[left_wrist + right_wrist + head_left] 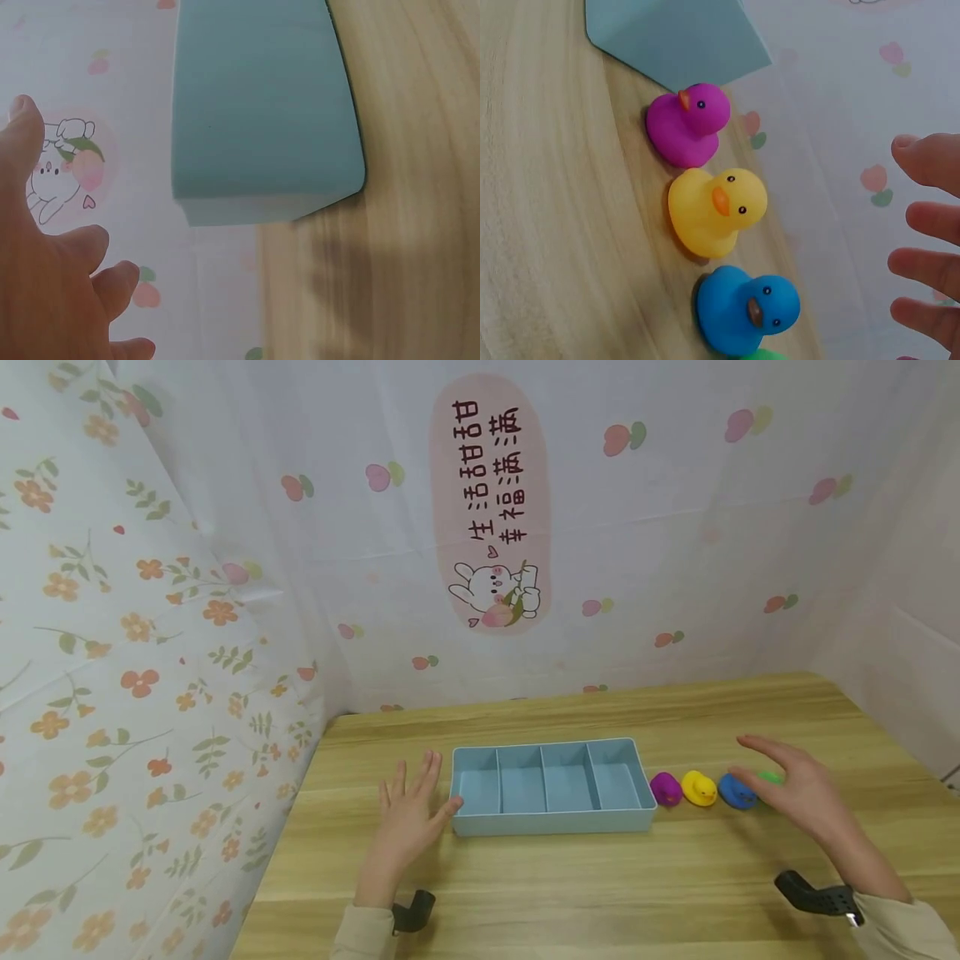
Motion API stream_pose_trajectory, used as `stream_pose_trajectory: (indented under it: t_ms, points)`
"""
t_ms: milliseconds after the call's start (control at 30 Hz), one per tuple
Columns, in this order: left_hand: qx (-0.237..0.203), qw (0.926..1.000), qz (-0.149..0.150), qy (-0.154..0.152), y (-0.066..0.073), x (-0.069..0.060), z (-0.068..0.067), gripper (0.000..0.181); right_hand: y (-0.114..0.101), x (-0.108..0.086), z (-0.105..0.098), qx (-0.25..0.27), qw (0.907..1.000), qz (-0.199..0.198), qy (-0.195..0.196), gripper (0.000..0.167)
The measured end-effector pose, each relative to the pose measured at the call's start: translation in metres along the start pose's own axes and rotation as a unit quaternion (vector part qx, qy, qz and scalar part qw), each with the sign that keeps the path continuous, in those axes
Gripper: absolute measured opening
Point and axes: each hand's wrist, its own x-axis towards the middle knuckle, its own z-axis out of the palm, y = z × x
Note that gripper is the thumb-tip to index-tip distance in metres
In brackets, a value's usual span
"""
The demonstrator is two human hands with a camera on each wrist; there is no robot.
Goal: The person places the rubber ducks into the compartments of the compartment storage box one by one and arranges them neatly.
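A pale blue tray [551, 823] with several compartments in a row lies on the wooden table. My left hand [408, 818] is at its left end, fingers spread and thumb by the rim; whether it touches cannot be told. To the tray's right stand rubber ducks in a line: a purple duck [687, 126], a yellow duck [714, 214], a blue duck [742, 311] and a green duck [770, 777], the last partly hidden by my right hand [798, 789]. That hand hovers over the blue and green ducks, thumb and fingers apart, holding nothing.
The wooden table [540, 893] runs back to a white curtain [660, 560] with a fruit print. At the left hangs a flowered curtain [150, 693]. A black strap mount [813, 896] sits on the right wrist, with a similar mount [412, 912] on the left.
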Motion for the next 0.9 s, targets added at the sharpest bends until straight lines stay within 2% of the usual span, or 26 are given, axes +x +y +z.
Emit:
stream_pose_trajectory:
  t_ms: [300,500,700,900]
  points:
    - [-0.003,1.0000,0.003,0.001,-0.002,-0.002,0.004,0.077,0.016,-0.003,-0.005,0.014,0.9992,0.026,-0.027,0.064]
    - [-0.003,0.9999,0.010,0.009,-0.003,-0.002,0.007,0.073,0.026,-0.003,-0.007,0.014,0.9991,0.026,-0.030,0.061]
    - [-0.003,0.9999,0.010,-0.004,-0.008,-0.004,0.016,0.063,0.039,-0.006,-0.007,0.016,0.9986,0.038,-0.032,0.061]
    - [-0.014,0.9996,0.021,-0.011,-0.011,-0.005,0.024,0.058,0.049,-0.013,-0.006,-0.011,0.9983,0.043,-0.037,0.060]
